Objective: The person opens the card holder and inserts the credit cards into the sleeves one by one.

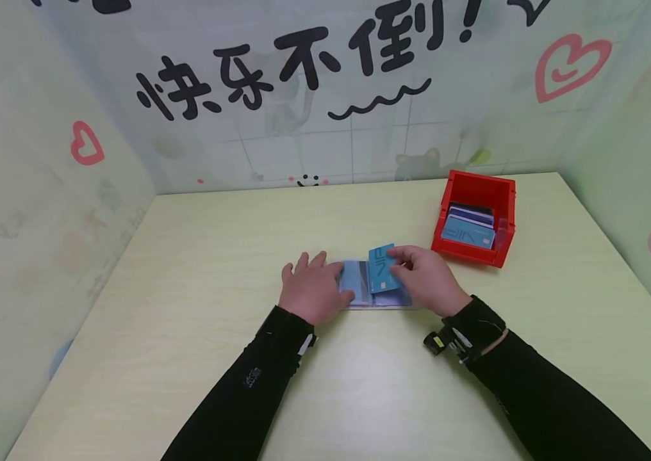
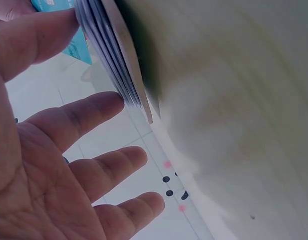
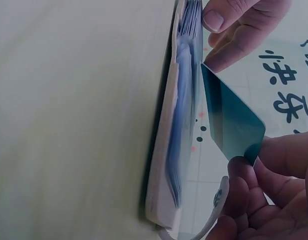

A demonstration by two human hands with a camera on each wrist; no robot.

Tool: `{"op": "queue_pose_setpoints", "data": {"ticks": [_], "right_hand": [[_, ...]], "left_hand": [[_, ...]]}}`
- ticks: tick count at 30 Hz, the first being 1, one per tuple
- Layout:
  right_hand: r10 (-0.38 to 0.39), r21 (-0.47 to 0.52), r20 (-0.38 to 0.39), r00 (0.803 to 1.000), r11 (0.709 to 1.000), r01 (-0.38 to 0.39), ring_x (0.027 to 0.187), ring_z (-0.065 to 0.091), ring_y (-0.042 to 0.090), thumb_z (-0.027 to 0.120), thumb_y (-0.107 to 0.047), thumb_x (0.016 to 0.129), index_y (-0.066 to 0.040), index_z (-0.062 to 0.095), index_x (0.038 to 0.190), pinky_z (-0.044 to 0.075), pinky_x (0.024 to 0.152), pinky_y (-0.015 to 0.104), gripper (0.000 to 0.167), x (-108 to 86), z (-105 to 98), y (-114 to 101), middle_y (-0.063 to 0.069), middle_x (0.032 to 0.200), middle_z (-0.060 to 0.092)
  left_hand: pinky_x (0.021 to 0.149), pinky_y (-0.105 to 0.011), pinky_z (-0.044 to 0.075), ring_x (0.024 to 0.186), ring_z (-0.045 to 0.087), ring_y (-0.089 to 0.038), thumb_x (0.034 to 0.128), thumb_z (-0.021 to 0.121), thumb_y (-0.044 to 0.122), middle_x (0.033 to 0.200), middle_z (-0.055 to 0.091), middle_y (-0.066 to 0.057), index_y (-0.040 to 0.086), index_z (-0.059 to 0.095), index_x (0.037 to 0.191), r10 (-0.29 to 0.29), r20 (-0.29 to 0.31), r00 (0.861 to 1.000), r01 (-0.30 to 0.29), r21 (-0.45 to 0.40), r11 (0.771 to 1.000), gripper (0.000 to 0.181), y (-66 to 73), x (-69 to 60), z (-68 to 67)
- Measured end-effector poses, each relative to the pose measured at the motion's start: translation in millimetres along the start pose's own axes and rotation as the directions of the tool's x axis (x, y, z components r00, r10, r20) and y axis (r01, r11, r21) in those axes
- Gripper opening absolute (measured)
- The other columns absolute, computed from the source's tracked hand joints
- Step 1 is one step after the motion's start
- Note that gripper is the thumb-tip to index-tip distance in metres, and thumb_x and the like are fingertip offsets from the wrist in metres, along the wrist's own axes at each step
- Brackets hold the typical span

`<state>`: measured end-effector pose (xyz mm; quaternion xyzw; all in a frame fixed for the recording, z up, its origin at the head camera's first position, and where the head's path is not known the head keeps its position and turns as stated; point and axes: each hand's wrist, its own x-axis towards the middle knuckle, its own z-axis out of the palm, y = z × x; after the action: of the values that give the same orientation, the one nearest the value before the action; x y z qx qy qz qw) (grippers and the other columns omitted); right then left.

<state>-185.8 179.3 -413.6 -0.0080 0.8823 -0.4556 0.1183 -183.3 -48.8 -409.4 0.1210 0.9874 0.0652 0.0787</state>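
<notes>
A card holder (image 1: 355, 301) with clear plastic sleeves lies spread on the table. My left hand (image 1: 313, 291) touches its left side with thumb and forefinger, the other fingers spread and straight. In the left wrist view, that hand (image 2: 48, 165) rests against the edges of the stacked sleeves (image 2: 111, 55). My right hand (image 1: 426, 278) pinches a blue card (image 1: 382, 269) by its right edge, tilted above the right half of the holder. In the right wrist view, one corner of the card (image 3: 234, 115) meets the sleeves near the left thumb. A snap strap (image 3: 220, 200) curves from the holder.
A red bin (image 1: 475, 256) stands at the back right of the table, beyond my right hand. Several cards (image 1: 468, 232), blue, white and dark, lean inside it. Printed walls border the table (image 1: 216, 256) at the back and both sides.
</notes>
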Motion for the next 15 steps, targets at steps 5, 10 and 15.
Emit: {"op": "queue_pose_setpoints", "data": {"ticks": [5, 10, 15], "right_hand": [[-0.026, -0.034, 0.018, 1.0, 0.999, 0.027, 0.112, 0.058, 0.029, 0.064, -0.018, 0.106, -0.009, 0.06, 0.148, 0.057, 0.087, 0.03, 0.044, -0.3, -0.2, -0.5, 0.013, 0.128, 0.067], [-0.05, -0.086, 0.032, 0.998, 0.995, 0.053, 0.112, 0.06, 0.029, 0.065, -0.016, 0.105, -0.009, 0.06, 0.148, 0.058, 0.085, 0.03, 0.045, 0.8, 0.9, -0.9, 0.013, 0.127, 0.068], [-0.038, -0.136, 0.046, 0.998, 0.99, 0.044, 0.111, 0.059, 0.029, 0.066, -0.017, 0.104, -0.009, 0.059, 0.15, 0.057, 0.083, 0.03, 0.047, 0.2, 2.7, -3.8, 0.013, 0.128, 0.065]], "left_hand": [[0.119, -0.069, 0.03, 0.155, 0.034, -0.046, 0.0976, 0.067, 0.056, 0.164, 0.046, -0.012, 0.026, 0.06, 0.15, -0.002, -0.001, 1.0, 0.002, 0.0, 1.0, 0.061, -0.6, -0.3, -0.2], [0.12, -0.069, 0.03, 0.155, 0.033, -0.047, 0.0975, 0.067, 0.055, 0.164, 0.046, -0.012, 0.026, 0.061, 0.149, -0.005, 0.002, 1.0, 0.005, -0.007, 1.0, 0.06, -0.9, -0.8, -0.8], [0.12, -0.069, 0.03, 0.155, 0.033, -0.047, 0.0977, 0.067, 0.055, 0.164, 0.047, -0.012, 0.025, 0.061, 0.149, -0.004, 0.006, 1.0, 0.004, -0.006, 1.0, 0.06, -0.6, -1.5, -1.1]]}}
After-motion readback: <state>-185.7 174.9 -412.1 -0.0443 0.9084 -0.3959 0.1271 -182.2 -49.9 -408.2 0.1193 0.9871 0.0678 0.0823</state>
